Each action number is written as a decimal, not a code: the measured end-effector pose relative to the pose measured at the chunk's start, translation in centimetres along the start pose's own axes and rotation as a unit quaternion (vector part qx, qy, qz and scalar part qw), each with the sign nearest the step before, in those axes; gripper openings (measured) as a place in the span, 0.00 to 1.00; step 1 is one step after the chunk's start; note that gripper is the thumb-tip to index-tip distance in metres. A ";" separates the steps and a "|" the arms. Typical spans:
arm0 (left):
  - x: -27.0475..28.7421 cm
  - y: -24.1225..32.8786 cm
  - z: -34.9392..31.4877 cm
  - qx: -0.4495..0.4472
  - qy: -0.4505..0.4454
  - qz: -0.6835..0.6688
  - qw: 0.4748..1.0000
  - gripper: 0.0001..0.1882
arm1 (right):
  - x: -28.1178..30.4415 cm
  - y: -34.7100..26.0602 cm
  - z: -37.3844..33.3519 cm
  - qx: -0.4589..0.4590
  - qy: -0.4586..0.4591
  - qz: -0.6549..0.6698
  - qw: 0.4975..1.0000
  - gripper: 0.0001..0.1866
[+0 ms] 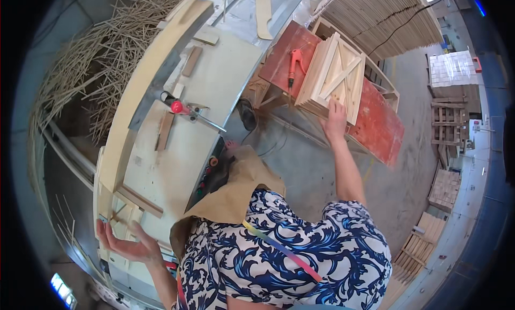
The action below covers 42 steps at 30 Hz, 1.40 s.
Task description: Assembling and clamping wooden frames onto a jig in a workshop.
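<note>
My right hand (336, 119) reaches forward to a stack of pale wooden frames (311, 90). Its fingers are closed at the near edge of the top frame (339, 74), which has crossed slats; the thumb's grip is partly hidden. Off to the left, my left hand (129, 246) is raised with fingers apart and holds nothing. It is close to the near end of a long curved wooden guide (115, 154) on the machine table. A red air blow gun (295, 66) lies beside the stack on a red board (378, 127).
The machine table (214, 68) bears a clamp with a red knob (177, 107) and loose wood blocks (164, 128). Thin wood offcuts (102, 57) pile up behind it. Stacked panels (375, 20) stand beyond the frames. Pallets (448, 122) line the right side.
</note>
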<state>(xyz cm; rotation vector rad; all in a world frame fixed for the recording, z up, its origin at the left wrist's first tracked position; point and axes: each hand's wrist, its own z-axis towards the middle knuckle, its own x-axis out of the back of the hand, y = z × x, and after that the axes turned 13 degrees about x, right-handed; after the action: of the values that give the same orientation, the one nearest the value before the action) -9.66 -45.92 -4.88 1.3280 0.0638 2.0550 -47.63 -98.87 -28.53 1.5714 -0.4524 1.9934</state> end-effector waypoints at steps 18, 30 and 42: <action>3.5 5.0 22.2 0.207 -0.222 -0.651 0.696 0.38 | 36.2 -24.2 31.6 0.407 0.471 0.112 0.775 0.25; 8.7 -18.4 21.8 0.375 0.008 -0.510 0.774 0.22 | 21.3 -30.9 27.9 0.359 0.149 0.418 0.821 0.18; -18.2 -17.9 28.7 0.218 -0.358 -0.131 0.898 0.24 | 18.4 -33.6 30.4 0.277 0.007 0.423 0.863 0.11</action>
<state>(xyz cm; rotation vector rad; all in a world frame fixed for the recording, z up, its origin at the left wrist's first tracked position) 27.63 -51.29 -12.41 2.1494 0.3687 1.2610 -6.45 -85.92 -5.52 1.8799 -0.6893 3.0103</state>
